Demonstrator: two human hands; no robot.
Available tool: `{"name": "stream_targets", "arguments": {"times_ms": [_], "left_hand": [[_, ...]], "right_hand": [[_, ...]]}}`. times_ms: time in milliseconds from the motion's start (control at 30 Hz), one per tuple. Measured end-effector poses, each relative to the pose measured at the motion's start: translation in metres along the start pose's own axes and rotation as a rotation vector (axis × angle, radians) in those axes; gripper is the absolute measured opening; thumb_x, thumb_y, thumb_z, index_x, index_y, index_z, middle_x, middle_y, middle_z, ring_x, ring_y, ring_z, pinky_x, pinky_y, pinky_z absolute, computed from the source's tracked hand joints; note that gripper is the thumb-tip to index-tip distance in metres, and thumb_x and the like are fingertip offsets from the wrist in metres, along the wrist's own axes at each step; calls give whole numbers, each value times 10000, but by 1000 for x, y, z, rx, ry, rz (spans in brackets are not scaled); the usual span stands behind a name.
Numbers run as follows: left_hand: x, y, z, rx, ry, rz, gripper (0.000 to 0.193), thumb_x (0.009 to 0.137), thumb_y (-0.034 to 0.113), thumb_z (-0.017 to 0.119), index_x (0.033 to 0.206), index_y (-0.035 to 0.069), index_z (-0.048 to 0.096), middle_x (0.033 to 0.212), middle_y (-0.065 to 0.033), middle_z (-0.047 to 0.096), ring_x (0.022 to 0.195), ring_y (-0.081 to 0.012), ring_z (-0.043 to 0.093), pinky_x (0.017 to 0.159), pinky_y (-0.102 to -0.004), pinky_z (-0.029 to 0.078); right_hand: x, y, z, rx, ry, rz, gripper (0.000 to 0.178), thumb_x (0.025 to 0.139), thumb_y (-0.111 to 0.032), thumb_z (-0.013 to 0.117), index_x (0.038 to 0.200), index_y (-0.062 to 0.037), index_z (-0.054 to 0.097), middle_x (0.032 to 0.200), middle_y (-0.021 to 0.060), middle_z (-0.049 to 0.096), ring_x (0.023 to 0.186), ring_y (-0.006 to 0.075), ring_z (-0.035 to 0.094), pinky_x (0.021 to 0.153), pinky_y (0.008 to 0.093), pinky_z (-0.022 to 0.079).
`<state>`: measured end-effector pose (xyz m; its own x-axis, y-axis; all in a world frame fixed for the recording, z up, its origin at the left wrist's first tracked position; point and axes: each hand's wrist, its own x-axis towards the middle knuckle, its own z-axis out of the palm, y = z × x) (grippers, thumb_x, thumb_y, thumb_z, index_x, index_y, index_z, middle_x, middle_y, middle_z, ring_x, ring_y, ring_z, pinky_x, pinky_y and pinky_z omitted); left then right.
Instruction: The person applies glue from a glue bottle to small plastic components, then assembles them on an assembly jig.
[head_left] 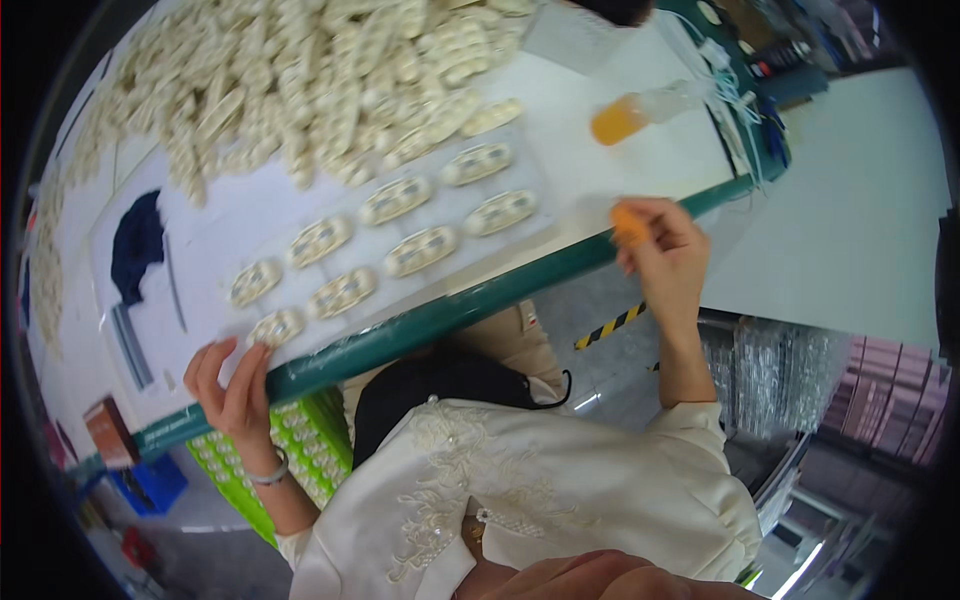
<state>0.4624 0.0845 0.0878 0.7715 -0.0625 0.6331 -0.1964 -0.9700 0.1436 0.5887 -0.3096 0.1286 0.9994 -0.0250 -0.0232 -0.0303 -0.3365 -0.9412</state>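
Note:
Two rows of cream-coloured oval pieces with grey markings, one of them a far piece [395,200], lie on a pale translucent board [370,245] along the table's near edge. My left hand [232,392] is at that edge with its fingers apart, the fingertips at the nearest left oval piece [276,328]. Whether they press on it I cannot tell. Off to the right, my right hand [668,245] is raised near the table edge, fingers closed on a small orange piece [630,226]. Its exact kind does not show.
A big heap of similar cream pieces [300,90] covers the table's far side. A clear bottle of orange liquid [620,120] lies at the far right. To the left are a dark blue cloth [137,245], a grey strip [131,345] and a brown box [110,432]. A green tray [235,485] stands below the table.

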Motion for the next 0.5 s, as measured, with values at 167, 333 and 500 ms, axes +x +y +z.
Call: {"name": "stream_targets", "arguments": {"times_ms": [167, 333, 500], "left_hand": [[-3, -1, 3, -18, 22, -6, 254, 630, -13, 761, 862, 71, 703, 1020, -96, 579, 952, -264, 527, 804, -362, 428], [-7, 4, 4, 0, 55, -28, 249, 626, -9, 765, 854, 70, 702, 1026, -118, 572, 965, -277, 532, 815, -361, 427], [5, 14, 7, 1, 47, -66, 264, 569, 63, 796, 818, 106, 719, 992, -82, 574, 919, -262, 519, 784, -356, 423]], "right_hand": [[39, 36, -38, -268, 395, -256, 453, 736, -25, 695, 1163, -16, 543, 1091, 104, 565, 913, 142, 569, 695, 245, 484], [82, 45, -16, -264, 298, -399, 648, 707, -66, 750, 1273, -23, 436, 1224, 125, 491, 1140, 198, 468, 892, 314, 436], [107, 59, -14, 72, -28, -360, 502, 854, -50, 591, 1306, 4, 381, 1259, 139, 501, 1060, 194, 554, 924, 298, 441]]}}
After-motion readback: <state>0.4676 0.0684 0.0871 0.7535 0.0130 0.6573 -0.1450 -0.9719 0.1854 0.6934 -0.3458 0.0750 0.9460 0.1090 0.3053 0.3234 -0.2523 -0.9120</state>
